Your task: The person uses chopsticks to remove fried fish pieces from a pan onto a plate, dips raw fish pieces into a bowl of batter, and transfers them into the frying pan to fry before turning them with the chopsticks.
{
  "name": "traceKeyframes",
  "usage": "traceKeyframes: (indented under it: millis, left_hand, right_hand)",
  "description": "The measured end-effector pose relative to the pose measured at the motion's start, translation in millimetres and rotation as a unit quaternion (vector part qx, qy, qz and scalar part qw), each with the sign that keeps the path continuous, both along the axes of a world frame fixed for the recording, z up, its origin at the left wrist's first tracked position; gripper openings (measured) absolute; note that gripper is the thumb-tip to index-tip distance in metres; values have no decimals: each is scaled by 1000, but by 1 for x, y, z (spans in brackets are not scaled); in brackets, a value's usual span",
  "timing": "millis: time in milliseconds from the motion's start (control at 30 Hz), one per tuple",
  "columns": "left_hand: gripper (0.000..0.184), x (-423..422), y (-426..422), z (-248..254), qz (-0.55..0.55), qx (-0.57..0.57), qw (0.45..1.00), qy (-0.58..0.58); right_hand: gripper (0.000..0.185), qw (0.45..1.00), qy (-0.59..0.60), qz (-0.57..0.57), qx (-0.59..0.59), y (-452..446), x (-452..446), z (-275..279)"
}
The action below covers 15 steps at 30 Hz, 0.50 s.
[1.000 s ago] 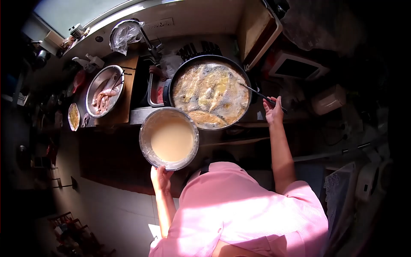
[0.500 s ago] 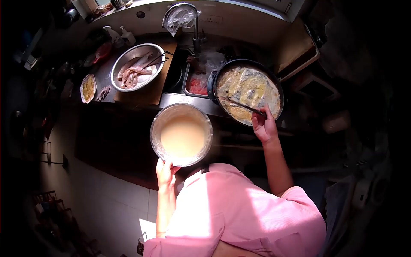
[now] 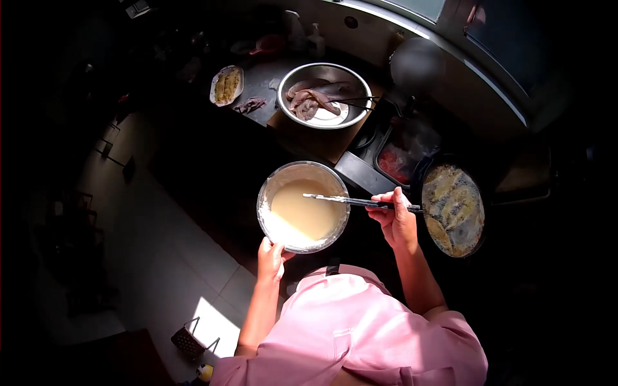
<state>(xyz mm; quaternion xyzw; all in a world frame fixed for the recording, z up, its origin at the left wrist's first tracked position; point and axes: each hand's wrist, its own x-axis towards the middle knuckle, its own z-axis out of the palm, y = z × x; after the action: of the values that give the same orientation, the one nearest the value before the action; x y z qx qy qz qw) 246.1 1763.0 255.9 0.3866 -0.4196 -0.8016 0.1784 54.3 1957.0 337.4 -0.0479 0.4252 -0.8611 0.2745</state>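
The left hand (image 3: 271, 258) is curled closed on the near-left edge of the bowl (image 3: 278, 183), thumb up against the rim and the other fingers partly hidden beneath it. Pale, runny batter (image 3: 299, 220) lies in the bowl, which is held in front of the pink shirt (image 3: 360, 315). The right hand (image 3: 396, 219) is closed too — thumb and fingers pinching dark chopsticks (image 3: 359, 202) near their rear end, the sticks lying close together. They reach leftward across the bowl's right rim, their front part coated whitish and over the batter; whether the tips touch it I cannot tell. Just to the right of that hand sits the pan (image 3: 422, 174), with golden pieces (image 3: 450, 209) in it. Beyond the bowl, a metal basin (image 3: 358, 110) stands on a wooden board (image 3: 335, 147), holding pinkish strips (image 3: 309, 101) and more dark sticks (image 3: 355, 100), with a dish (image 3: 214, 94) of yellowish food (image 3: 226, 85) to its left.
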Motion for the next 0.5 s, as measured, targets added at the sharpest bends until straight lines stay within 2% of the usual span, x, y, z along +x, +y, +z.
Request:
traceKeyframes:
  millis: [200, 333, 400, 500]
  left_hand:
    - [17, -19, -31, -2, 62, 14, 998, 26]
    - [17, -38, -53, -6, 94, 6, 995, 37]
    - [17, -51, -64, 0, 115, 5, 993, 31]
    - [17, -71, -78, 13, 141, -5, 990, 27]
  right_hand:
    - [37, 998, -37, 1, -60, -40, -56, -8]
    - [37, 994, -57, -43, -83, -74, -115, -25]
    - [37, 991, -83, -95, -45, -95, -146, -29]
    - [36, 993, -83, -84, 9, -120, -191, -57]
